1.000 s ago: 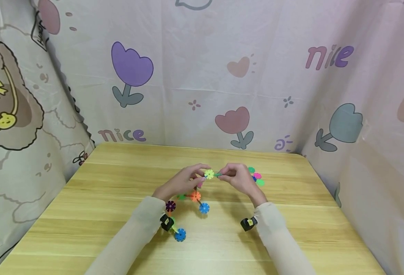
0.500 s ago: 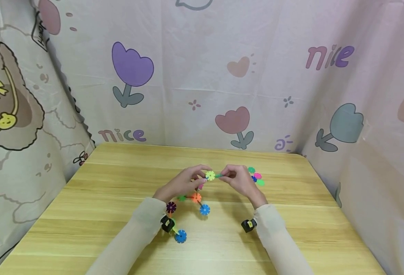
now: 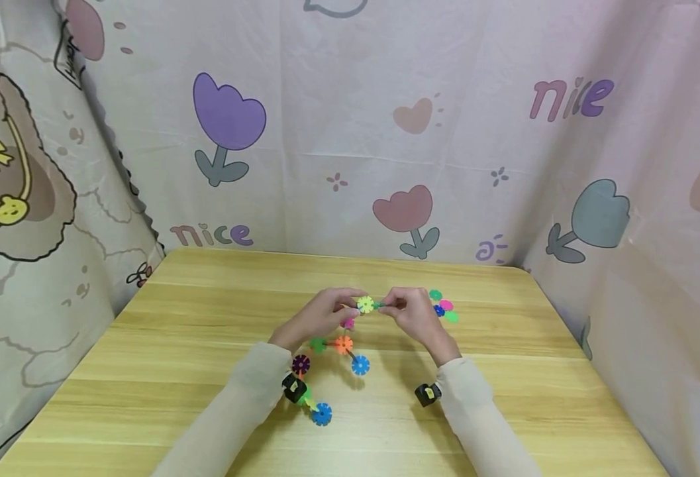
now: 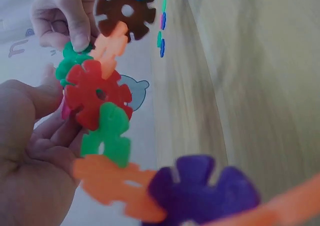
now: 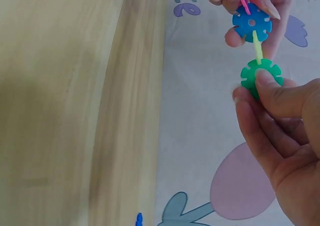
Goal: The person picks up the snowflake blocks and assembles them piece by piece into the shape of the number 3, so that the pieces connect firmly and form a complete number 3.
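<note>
A chain of colourful plastic snowflake discs hangs from my left hand [image 3: 320, 317], which pinches a blue disc [image 5: 244, 23] near the chain's upper end. Slotted into that blue disc is a yellow disc [image 3: 365, 305], seen edge-on in the right wrist view. My right hand [image 3: 416, 317] pinches a green disc [image 5: 251, 71] between thumb and fingers; it meets the yellow one. Lower links dangle below the left hand: an orange disc [image 3: 344, 345], a dark purple disc [image 3: 301, 364] and blue discs at two ends. The left wrist view shows a red disc [image 4: 87, 93] close up.
Several loose discs lie on the wooden table [image 3: 504, 371] just beyond the right hand, among them a pink disc [image 3: 446, 305] and a light green disc [image 3: 451, 317]. A patterned curtain [image 3: 338, 132] stands behind the table's far edge.
Both hands have sunk very slightly, and the left has shifted a little right. The dangling part of the chain has swung slightly right and down. Both grips look the same.
</note>
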Action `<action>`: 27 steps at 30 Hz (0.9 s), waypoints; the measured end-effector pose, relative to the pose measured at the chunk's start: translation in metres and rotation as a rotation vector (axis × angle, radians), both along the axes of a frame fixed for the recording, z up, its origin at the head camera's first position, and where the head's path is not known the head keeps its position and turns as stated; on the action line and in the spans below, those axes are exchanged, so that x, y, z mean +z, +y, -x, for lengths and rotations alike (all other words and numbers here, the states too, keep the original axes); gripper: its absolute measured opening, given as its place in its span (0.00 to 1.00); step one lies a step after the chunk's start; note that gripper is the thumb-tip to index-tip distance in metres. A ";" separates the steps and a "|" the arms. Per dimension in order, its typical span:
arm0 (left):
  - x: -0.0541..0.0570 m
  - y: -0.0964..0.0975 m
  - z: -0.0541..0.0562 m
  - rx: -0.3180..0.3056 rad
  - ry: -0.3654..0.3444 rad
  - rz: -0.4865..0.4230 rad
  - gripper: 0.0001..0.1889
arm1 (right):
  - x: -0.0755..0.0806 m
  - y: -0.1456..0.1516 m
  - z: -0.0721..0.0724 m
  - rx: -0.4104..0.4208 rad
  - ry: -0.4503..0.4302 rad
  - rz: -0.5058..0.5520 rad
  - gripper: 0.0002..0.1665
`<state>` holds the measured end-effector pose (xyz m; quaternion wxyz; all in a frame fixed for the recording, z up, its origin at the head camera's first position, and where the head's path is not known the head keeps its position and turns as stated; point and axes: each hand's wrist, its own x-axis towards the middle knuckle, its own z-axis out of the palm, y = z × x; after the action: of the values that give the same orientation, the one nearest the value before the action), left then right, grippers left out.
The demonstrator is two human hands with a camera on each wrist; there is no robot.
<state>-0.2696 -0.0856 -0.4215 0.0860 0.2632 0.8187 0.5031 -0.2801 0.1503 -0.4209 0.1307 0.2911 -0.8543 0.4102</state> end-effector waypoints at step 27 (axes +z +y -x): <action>0.002 -0.002 0.000 -0.076 -0.019 -0.054 0.24 | 0.009 -0.003 0.001 0.039 0.023 0.054 0.03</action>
<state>-0.2692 -0.0878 -0.4199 0.1057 0.2918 0.7932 0.5239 -0.2813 0.1473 -0.4119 0.1401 0.3090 -0.8355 0.4323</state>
